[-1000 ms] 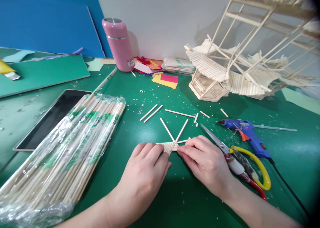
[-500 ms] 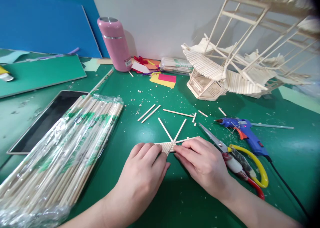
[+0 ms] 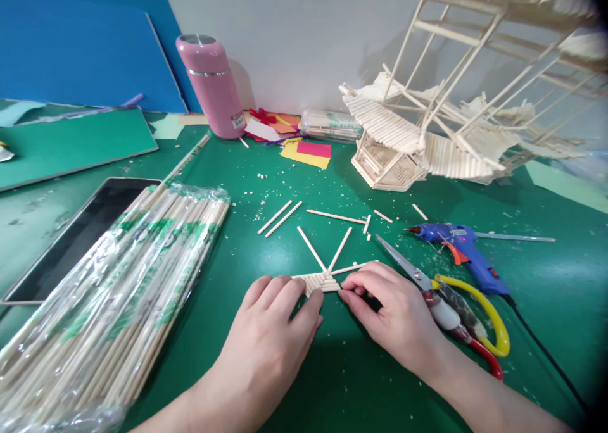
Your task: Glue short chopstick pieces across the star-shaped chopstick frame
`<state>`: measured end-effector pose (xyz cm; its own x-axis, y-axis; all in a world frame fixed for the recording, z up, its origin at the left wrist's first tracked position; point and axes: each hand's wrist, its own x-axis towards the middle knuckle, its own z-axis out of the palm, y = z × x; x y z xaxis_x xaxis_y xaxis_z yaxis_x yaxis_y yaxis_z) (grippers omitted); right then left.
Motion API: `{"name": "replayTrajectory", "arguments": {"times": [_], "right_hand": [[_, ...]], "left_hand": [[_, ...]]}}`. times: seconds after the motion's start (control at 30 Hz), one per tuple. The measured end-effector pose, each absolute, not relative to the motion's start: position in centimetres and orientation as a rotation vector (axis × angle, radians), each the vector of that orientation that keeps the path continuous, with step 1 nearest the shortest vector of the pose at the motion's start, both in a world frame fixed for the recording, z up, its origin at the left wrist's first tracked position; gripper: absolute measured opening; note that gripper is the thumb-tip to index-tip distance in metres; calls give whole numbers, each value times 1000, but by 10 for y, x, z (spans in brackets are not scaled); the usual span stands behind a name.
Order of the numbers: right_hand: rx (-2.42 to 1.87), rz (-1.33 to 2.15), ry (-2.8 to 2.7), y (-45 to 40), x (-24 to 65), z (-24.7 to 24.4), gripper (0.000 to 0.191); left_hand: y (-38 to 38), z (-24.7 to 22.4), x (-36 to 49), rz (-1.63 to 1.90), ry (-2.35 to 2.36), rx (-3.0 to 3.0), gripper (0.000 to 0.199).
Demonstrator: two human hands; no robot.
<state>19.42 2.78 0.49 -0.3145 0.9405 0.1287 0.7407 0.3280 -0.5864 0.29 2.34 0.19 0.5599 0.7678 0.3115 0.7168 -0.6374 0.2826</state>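
Observation:
A small stick frame lies on the green table between my hands, its spokes spreading outward and short wooden sticks laid side by side across part of it. My left hand is closed over the frame's left part, hiding some of it. At the frame's right side, my right hand pinches the end of a short stick in the row nearest me. Beyond the frame are two loose sticks and a longer stick with a short piece at its end.
Scissors and a blue glue gun with a cord lie at right. A wooden stick building model stands behind. At left, bagged sticks overlap a tablet. A pink flask stands by the wall.
My right hand has drawn slightly right, and its thumb and index finger are now at the end of the front stick. The left hand stays on the frame. The view has shifted a little.

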Motion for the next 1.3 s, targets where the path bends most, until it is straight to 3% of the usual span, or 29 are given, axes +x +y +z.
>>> {"name": "replayTrajectory", "arguments": {"times": [1.3], "right_hand": [[-1513, 620, -2132, 29, 191, 6, 8]], "left_hand": [[24, 1, 6, 564, 1278, 2715, 25]]}}
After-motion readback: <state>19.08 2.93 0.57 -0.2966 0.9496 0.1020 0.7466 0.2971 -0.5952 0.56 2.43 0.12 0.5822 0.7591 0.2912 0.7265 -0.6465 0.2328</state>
